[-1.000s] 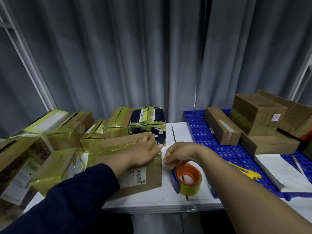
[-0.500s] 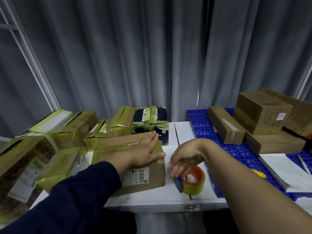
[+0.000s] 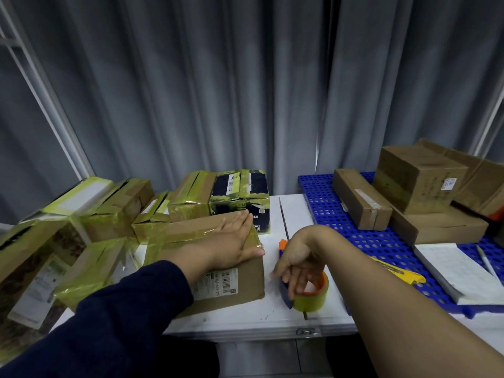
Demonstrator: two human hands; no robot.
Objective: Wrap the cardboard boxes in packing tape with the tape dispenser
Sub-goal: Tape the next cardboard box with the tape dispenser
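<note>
A brown cardboard box (image 3: pixel 240 293) with a barcode label lies on the white table (image 3: pixel 259 315), with yellowish tape across its top and left end. My left hand (image 3: pixel 231 241) presses flat on the box top, fingers straight, thumb at the right edge. Just right of the box sits the tape dispenser (image 3: pixel 313 298), an orange-cored roll of yellowish tape in a blue holder. My right hand (image 3: pixel 298 257) is on it from above, its fingers curled over the roll's rim into the core.
Several taped boxes (image 3: pixel 191 197) crowd the table's left and back. A blue perforated pallet (image 3: pixel 321 208) on the right carries plain cardboard boxes (image 3: pixel 417 175), a yellow utility knife (image 3: pixel 395 271), a notepad (image 3: pixel 458 271) and a pen (image 3: pixel 485 257). Grey curtains hang behind.
My right hand's fingers have slid from the roll's near-left side to drape over its rim. The left hand stays flat on the box. The view has shifted slightly.
</note>
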